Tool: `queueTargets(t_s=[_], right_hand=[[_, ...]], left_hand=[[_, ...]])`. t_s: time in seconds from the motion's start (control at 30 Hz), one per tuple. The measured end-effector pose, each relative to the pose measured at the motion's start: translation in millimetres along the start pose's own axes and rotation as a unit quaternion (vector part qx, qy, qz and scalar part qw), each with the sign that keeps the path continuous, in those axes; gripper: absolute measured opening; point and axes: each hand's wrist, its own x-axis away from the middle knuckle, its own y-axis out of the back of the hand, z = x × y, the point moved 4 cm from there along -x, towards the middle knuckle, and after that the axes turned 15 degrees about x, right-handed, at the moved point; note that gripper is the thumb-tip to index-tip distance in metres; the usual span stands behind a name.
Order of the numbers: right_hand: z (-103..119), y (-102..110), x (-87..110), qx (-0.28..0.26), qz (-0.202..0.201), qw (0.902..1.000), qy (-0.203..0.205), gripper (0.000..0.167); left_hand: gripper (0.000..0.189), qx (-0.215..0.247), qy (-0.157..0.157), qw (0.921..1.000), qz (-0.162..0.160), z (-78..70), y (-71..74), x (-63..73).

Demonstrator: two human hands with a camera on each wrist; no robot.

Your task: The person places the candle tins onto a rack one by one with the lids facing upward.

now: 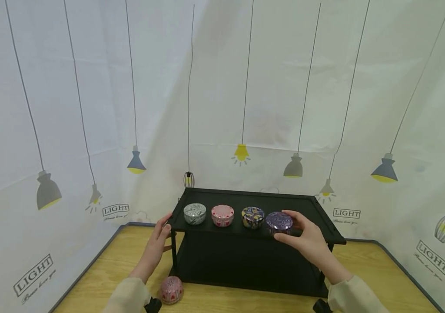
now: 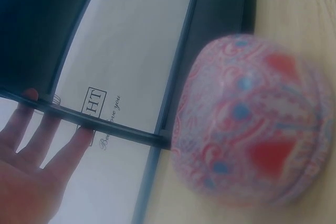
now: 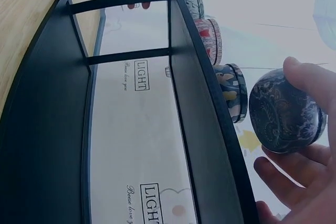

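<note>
My right hand (image 1: 309, 238) grips a round dark purple patterned tin (image 1: 279, 222) between thumb and fingers. In the right wrist view this tin (image 3: 283, 111) is tilted, its underside showing, a gap between it and the shelf top. Three other tins stand in a row on the black two-tier shelf (image 1: 246, 196): a grey-white one (image 1: 194, 214), a pink-and-red one (image 1: 222, 216) and a dark one with yellow (image 1: 252, 218). At the shelf's left end my left hand (image 1: 154, 250) touches the edge and post, its fingers (image 2: 68, 153) straight and spread in the left wrist view.
A pink tin with red hearts (image 1: 171, 290) sits on the wooden table (image 1: 210, 302) by the shelf's front left corner. White cloth (image 1: 222, 87) printed with hanging lamps surrounds the table at the back and sides. The shelf's lower board (image 3: 42, 129) lies close over the table.
</note>
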Motion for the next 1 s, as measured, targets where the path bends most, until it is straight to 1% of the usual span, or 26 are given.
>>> queueTargets(t_s=[0.2,0.5,0.83,1.0], right_hand=[[-3,1,-1.4,0.009,-0.01,0.9999,0.003,0.068],[-7,3,-5.8,0.017,-0.015,0.9997,-0.002,0.07],[-12,3,-14.7,0.022,-0.021,0.9995,-0.013,0.072],[-16,2,-18.1,0.022,-0.025,0.9994,-0.01,0.071]], left_hand=[[0.05,-0.002,0.002,1.0,0.003,-1.9,-1.6,1.0],[0.049,0.003,0.002,1.0,0.006,2.9,0.7,-2.5],[0.051,0.004,-0.005,0.9999,0.008,1.4,0.4,-0.3],[0.05,0.004,-0.007,0.9999,0.007,-0.1,-0.2,-0.8]])
